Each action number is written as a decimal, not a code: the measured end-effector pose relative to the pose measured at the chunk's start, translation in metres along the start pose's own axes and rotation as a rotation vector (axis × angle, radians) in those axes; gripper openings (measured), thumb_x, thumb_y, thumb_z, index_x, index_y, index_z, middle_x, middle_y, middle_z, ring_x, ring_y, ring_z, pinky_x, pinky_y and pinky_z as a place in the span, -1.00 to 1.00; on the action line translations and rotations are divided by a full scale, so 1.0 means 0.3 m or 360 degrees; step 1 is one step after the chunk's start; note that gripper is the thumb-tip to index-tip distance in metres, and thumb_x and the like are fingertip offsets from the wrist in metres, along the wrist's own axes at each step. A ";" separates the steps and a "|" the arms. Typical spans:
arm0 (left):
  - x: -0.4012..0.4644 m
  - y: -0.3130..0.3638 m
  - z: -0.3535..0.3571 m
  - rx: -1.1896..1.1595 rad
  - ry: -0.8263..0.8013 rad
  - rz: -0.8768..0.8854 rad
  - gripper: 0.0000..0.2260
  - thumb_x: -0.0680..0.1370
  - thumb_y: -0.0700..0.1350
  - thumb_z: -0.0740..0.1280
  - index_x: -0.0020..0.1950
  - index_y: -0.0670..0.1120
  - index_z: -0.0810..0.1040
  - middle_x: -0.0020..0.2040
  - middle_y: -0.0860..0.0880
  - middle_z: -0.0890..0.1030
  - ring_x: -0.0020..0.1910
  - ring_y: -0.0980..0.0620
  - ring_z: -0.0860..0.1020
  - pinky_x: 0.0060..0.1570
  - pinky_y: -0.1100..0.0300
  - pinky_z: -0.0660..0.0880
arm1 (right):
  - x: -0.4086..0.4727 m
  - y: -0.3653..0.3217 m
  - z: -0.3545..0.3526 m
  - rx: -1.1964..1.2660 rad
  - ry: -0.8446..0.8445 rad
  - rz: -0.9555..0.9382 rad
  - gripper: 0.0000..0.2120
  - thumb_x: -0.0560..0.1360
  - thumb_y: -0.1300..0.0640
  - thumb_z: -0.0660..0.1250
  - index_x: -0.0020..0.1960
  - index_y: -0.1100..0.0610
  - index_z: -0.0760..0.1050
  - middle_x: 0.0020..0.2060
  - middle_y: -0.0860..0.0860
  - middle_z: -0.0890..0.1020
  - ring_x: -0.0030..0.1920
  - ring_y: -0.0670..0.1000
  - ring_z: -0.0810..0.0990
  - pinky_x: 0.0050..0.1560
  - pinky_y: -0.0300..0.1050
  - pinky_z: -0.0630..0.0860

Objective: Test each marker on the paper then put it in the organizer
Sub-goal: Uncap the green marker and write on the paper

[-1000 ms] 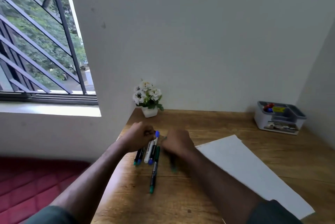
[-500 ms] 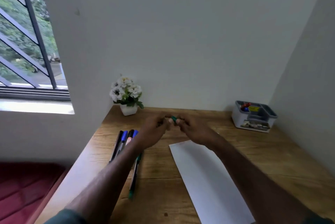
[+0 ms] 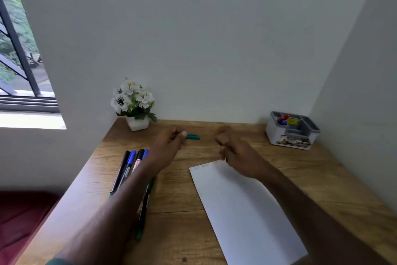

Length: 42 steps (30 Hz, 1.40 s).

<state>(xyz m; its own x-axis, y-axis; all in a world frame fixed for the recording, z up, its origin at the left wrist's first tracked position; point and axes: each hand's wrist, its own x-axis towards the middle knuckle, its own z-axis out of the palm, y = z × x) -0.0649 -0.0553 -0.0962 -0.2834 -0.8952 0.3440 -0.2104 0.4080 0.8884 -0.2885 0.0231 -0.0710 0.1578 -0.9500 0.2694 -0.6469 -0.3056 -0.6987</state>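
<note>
Hands [image 3: 169, 141] pulled apart; left one grips green cap [image 3: 193, 137]

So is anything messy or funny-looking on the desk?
Not really. One green marker lies lower than the other markers and partly under the left arm. The paper sits slanted on the desk, with faint scribbles at its top. The left hand holds a green piece. Nothing is spilled or broken.

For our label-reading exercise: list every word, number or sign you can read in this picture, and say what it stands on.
None can be read with certainty.
Paper: faint handwriting along its top edge, too faint.
Marker with red-and-white label: blurred.
Organizer: yellow tag inside and front drawer print, too small.
</note>
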 end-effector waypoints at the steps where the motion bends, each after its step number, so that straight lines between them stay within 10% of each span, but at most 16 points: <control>1: 0.001 0.005 0.004 -0.0001 0.0009 -0.0016 -0.87 0.64 -0.12 0.27 -0.07 -0.08 0.58 -0.31 0.13 0.62 -0.30 0.19 0.53 -0.22 0.27 0.46 | -0.005 -0.001 -0.017 0.0135 0.0105 0.0009 -0.78 0.65 0.35 0.13 0.21 0.13 0.43 -0.24 0.04 0.54 -0.37 -0.18 0.51 -0.34 -0.24 0.47; 8: -0.024 0.015 0.060 0.0509 -0.0294 0.0190 -0.83 0.65 -0.21 0.18 0.06 -0.09 0.57 -0.06 0.01 0.57 -0.10 0.16 0.50 -0.10 0.36 0.37 | -0.018 0.016 -0.053 0.1564 0.0266 0.0270 -0.74 0.38 0.29 0.16 0.03 0.29 0.49 -0.15 0.23 0.69 -0.20 0.13 0.69 -0.23 -0.08 0.61; 12: -0.016 -0.005 0.066 0.0549 -0.0409 0.0174 -0.88 0.63 -0.13 0.25 0.00 -0.02 0.58 -0.11 0.08 0.55 -0.15 0.16 0.46 -0.18 0.28 0.36 | -0.061 0.055 0.025 0.0879 0.0338 0.0104 -0.80 0.56 0.17 0.36 -0.11 0.27 0.41 -0.31 0.19 0.59 -0.33 0.06 0.53 -0.32 -0.10 0.40; 17: -0.008 -0.008 0.070 0.0580 -0.0449 0.0224 -0.89 0.64 -0.10 0.23 -0.05 0.06 0.49 -0.14 0.10 0.49 -0.19 0.17 0.42 -0.21 0.25 0.33 | -0.095 0.016 0.109 0.0660 0.0283 0.0332 -0.61 0.67 -0.20 0.03 0.08 0.06 0.47 -0.22 0.00 0.66 -0.21 -0.07 0.53 -0.12 -0.09 0.40; 25: -0.017 -0.008 0.066 0.0690 -0.0648 0.0361 -0.91 0.59 -0.17 0.31 0.05 -0.06 0.60 -0.06 0.11 0.54 -0.09 0.26 0.45 -0.12 0.35 0.35 | -0.077 0.019 0.102 0.0519 0.0334 0.0292 -0.90 0.46 0.20 0.44 -0.21 0.06 0.60 -0.28 -0.09 0.62 -0.21 -0.10 0.57 -0.20 -0.18 0.45; 42: -0.004 -0.020 0.073 0.0653 -0.0650 0.0172 -0.85 0.44 -0.13 0.52 -0.02 -0.12 0.67 -0.17 0.13 0.56 -0.24 0.26 0.49 -0.24 0.43 0.42 | -0.005 0.081 0.104 0.0342 0.0297 0.0302 -0.62 0.40 0.41 0.30 -0.45 0.09 0.25 -0.51 -0.07 0.32 -0.47 -0.16 0.26 -0.44 -0.30 0.20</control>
<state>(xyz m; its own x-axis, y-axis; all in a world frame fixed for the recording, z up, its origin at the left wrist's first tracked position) -0.0837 -0.0529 -0.1087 -0.6438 -0.7361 0.2089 -0.4819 0.6021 0.6365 -0.2813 0.0152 -0.1090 -0.1022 -0.9692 0.2240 -0.4763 -0.1500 -0.8664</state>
